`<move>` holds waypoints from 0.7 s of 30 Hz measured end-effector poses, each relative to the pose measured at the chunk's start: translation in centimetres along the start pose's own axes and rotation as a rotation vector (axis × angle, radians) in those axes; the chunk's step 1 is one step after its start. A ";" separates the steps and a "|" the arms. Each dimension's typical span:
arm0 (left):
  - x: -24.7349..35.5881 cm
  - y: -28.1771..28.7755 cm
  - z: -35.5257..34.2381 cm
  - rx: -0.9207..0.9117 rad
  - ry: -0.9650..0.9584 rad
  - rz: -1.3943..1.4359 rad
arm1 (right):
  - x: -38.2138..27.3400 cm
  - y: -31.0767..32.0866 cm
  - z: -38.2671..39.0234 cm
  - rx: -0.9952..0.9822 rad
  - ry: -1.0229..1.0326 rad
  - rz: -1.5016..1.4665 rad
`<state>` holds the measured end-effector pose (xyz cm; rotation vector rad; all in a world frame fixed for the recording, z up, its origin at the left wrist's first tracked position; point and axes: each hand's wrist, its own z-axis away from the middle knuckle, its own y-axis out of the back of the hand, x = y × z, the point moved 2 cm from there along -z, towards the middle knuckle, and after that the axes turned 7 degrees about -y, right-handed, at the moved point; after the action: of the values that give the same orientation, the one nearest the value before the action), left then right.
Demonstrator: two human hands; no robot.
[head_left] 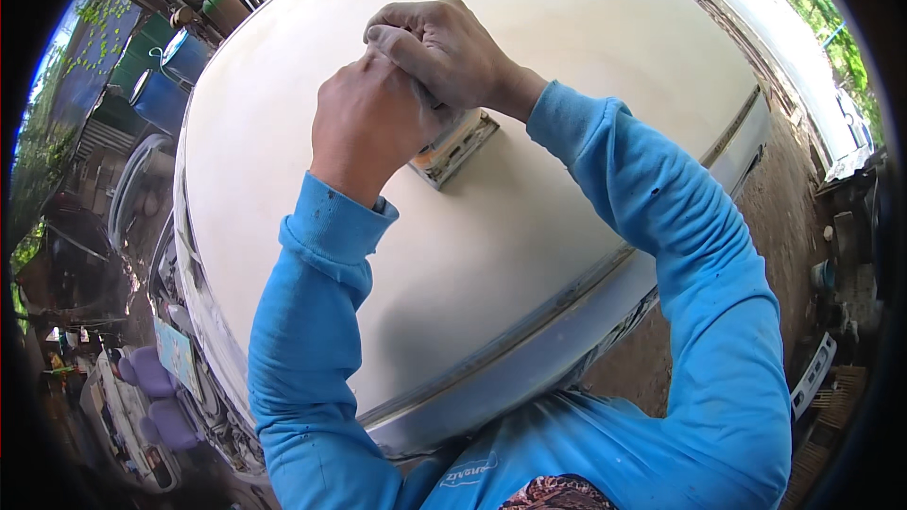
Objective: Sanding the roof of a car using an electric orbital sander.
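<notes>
A broad cream-painted vehicle panel (529,28), which looks like a roof, curves out in front of me. On it lies a worn, boxy sanding block (457,149), paint-smeared along its visible end. My left hand (370,118) is closed over the block, its back up and its fingers mostly hidden. Pressed against it on the far side is my right hand (444,49), dusty and curled, with the thumb lying across near the left hand's knuckles. The hands cover most of the block, so the exact hold of their fingers is partly hidden.
A seam and trim strip (529,307) run along the panel's near edge, close to my body. Blue drums (161,99) stand at far left. Purple seats (161,387) are at lower left. Bare ground (789,217) and scrap parts lie to the right.
</notes>
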<state>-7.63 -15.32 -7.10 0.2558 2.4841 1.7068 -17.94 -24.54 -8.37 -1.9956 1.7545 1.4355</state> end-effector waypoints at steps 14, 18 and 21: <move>-6.5 -1.9 -7.1 -0.041 0.038 -0.085 | 5.2 -1.6 -8.8 0.102 0.177 0.038; -8.0 -1.8 -7.8 -0.090 0.061 -0.077 | 5.2 -2.6 -10.4 0.107 0.257 -0.017; -7.3 -1.3 -6.8 -0.083 0.042 -0.068 | 4.5 -2.9 -9.4 0.085 0.151 0.043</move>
<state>-1.85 -23.49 -5.87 0.1268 2.4145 1.8001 -10.83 -32.70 -7.74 -2.0826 1.8958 1.2280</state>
